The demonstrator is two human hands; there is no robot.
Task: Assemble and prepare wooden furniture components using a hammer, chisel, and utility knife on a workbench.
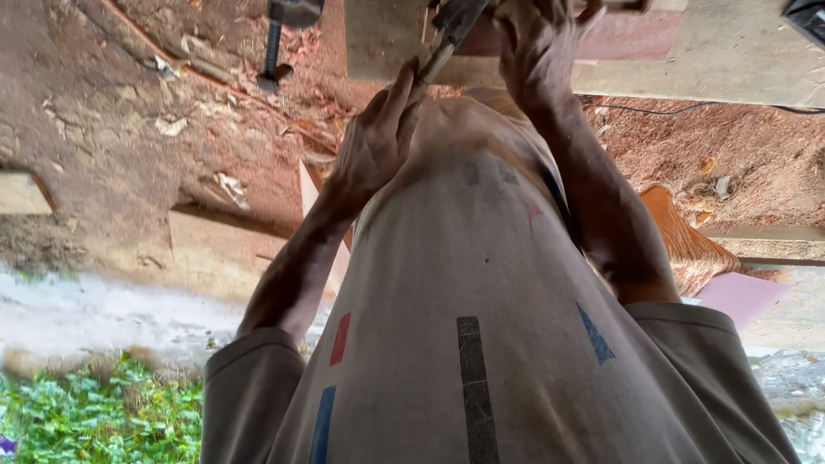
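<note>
My left hand [376, 142] is raised in front of my chest, its fingers closed on the lower end of a slim metal tool [444, 41]. The tool slants up to a dark head at the edge of a pale wooden board [726, 53]. My right hand [537, 43] is up against that board, just right of the tool's head, with its fingers curled. What the right hand grips is hidden. My light shirt with coloured marks [481, 326] fills the lower middle of the view.
A black screw clamp [275, 43] hangs at the top left. Bare earth with wood shavings [129, 129] and board offcuts [219, 249] lies on the left. A cable [687, 107], an orange woven piece [683, 236] and a pink sheet [741, 296] are on the right. Green plants [94, 421] grow at the bottom left.
</note>
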